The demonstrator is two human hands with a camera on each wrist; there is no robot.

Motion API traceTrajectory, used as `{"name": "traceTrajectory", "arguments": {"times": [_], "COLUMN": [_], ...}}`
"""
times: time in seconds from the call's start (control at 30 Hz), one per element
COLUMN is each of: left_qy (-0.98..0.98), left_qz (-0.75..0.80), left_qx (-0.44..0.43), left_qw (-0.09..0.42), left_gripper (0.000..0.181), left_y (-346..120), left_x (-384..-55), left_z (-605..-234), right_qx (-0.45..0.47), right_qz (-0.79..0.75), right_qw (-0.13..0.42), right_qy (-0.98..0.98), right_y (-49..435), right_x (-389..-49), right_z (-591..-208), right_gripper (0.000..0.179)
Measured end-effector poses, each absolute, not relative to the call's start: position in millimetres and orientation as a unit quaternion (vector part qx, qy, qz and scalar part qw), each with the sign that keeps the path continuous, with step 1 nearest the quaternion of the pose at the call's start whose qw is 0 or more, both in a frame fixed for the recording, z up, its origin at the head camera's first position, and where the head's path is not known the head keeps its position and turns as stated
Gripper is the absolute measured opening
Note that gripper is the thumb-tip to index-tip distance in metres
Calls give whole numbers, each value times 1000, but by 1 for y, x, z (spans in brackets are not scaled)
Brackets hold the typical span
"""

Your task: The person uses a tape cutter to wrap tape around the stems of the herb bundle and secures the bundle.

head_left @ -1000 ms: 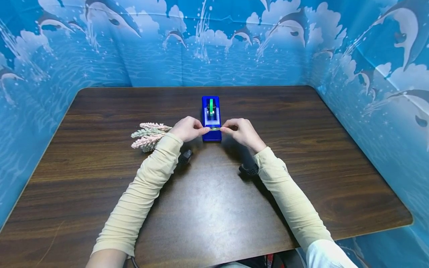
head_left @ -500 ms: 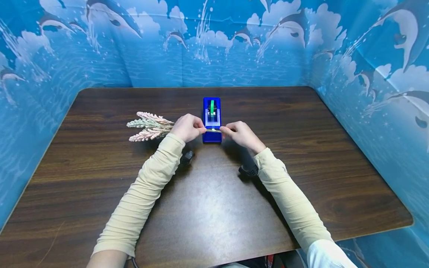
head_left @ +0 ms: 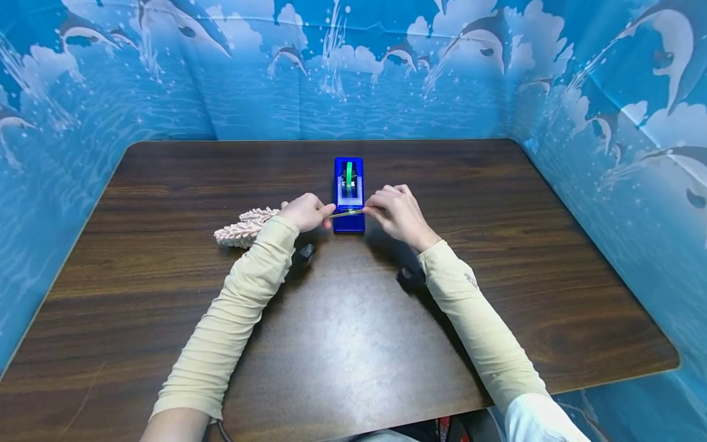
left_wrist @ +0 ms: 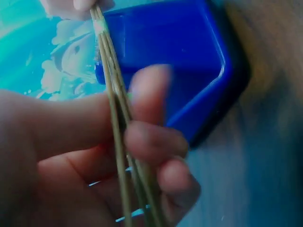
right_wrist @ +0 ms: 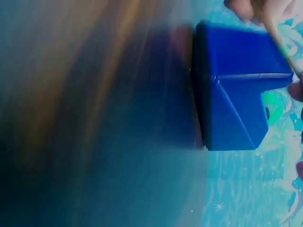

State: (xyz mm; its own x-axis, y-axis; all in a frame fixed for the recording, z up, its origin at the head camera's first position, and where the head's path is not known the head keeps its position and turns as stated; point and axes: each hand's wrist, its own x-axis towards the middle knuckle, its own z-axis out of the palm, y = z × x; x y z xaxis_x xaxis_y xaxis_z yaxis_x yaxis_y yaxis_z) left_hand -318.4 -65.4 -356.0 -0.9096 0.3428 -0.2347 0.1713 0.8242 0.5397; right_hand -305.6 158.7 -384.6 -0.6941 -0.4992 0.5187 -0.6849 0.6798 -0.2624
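Note:
In the head view, my left hand [head_left: 305, 213] holds a bunch of artificial flowers [head_left: 243, 232] by the stems, the pale pink heads pointing left. Its fingers curl round the thin brown stems [left_wrist: 115, 90] in the left wrist view. My right hand [head_left: 400, 215] pinches the stem ends, where a pale shiny band [left_wrist: 99, 24] shows. The stems cross over the front part of a blue tape dispenser [head_left: 349, 224] that carries a green roll [head_left: 349, 174]. Only fingertips [right_wrist: 296, 91] of my right hand appear at the edge of the right wrist view.
The dispenser stands on a dark wood-grain table [head_left: 497, 294]. A blue dolphin-print curtain [head_left: 353, 110] hangs behind the table and along its sides. Black wrist devices [head_left: 411, 277] hang below both wrists.
The flower bunch has turned about its stems; the green sprig seen earlier is hidden now. My left hand has shifted slightly left, and my right hand's fingers have lifted and rolled.

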Motion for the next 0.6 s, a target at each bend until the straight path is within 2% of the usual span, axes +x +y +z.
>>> {"name": "traceTrajectory", "arguments": {"times": [0.07,0.13,0.2,0.33,0.4,0.5,0.6], "left_qy": [938,938,940,949,951,954,954], "left_qz": [271,278,280,267,258,247,236], "left_qx": [136,140,141,150,156,161,171], "left_qw": [167,154,131,79,62,53,72], "left_gripper": [46,42,38,31,28,27,29], "left_y": [-67,-68,-68,-66,-65,-64,-63], "left_x": [-320,-321,-320,-317,-316,-314,-312], "left_z": [-356,-356,-353,-350,-349,-348,-346], "right_qx": [351,350,325,235,205,204,225], "right_qz": [207,219,248,290,291,300,304], "right_qw": [231,215,162,19,-23,-32,-15], "right_qy": [-884,-885,-898,-928,-934,-931,-925], "right_y": [161,162,162,158,157,157,157], "right_x": [-307,-307,-307,-306,-306,-306,-305], "right_z": [-385,-384,-382,-379,-378,-377,-377], "right_gripper": [11,11,16,37,43,40,35]}}
